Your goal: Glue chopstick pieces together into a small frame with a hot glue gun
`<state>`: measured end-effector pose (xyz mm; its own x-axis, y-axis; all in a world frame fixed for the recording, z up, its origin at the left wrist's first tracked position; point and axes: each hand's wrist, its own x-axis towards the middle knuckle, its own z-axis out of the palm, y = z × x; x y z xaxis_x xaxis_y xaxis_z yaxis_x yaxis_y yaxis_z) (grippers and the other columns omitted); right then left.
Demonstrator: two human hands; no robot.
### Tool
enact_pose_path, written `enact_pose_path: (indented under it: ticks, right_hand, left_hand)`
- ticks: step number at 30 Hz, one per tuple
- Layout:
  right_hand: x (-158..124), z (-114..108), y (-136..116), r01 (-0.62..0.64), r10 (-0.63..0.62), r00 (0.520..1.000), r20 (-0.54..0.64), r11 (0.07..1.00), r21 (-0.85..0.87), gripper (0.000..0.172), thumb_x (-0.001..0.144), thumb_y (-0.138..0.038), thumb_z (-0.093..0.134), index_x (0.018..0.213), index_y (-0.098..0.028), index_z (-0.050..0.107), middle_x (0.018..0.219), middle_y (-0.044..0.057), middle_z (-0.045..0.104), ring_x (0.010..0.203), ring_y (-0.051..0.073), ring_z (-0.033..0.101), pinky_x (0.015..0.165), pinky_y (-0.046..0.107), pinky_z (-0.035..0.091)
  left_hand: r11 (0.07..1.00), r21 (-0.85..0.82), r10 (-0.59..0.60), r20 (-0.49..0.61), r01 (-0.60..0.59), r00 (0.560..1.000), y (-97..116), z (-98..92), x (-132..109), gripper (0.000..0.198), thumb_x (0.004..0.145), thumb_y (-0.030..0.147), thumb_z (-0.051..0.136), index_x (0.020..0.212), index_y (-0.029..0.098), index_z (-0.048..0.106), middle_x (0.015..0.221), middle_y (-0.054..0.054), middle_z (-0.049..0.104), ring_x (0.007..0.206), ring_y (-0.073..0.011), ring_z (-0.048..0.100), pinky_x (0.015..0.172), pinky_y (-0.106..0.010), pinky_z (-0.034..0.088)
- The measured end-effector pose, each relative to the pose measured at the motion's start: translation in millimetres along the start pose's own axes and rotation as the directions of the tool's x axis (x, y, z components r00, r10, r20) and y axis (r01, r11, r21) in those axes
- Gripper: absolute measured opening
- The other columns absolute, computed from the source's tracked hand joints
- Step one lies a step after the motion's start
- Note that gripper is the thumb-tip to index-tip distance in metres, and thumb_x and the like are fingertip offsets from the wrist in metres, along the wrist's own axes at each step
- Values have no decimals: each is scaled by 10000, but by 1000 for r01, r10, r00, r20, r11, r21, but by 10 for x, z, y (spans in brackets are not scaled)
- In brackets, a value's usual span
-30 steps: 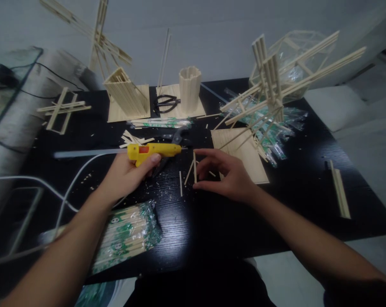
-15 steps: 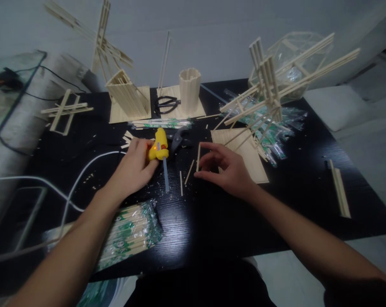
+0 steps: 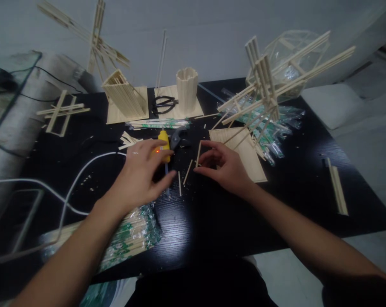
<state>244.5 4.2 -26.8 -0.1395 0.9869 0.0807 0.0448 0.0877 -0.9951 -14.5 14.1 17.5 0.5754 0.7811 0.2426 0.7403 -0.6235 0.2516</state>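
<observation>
The left hand (image 3: 143, 168) was spread wide over the yellow glue gun (image 3: 164, 138), which lay on the black table (image 3: 218, 230); whether they touched, I could not tell; the right hand (image 3: 225, 164) held a short stick (image 3: 198, 154) between thumb and fingertip; two loose sticks (image 3: 180, 184) lay between the hands.

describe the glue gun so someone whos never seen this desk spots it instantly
On the black table, find the person's left hand. Partly hidden behind it is the glue gun, just left of a dark tool. Unlike the pale sticks around it, it is bright yellow, with a small red light.
</observation>
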Motion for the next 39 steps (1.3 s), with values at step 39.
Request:
enact_pose_path:
  ticks: [39]
  right_hand:
    - [-208, 154, -125, 8, -31, 965, 259, 996, 89, 669, 771, -328, 904, 1356, -219, 597, 938, 10, 759, 777, 144, 729, 796, 319, 629]
  left_hand:
    - [926, -301, 172, -200, -228, 964, 85, 36, -19, 632, 821, 431, 858, 1357, 209, 608, 1325, -135, 675, 1214, -291, 648, 1060, -467, 495]
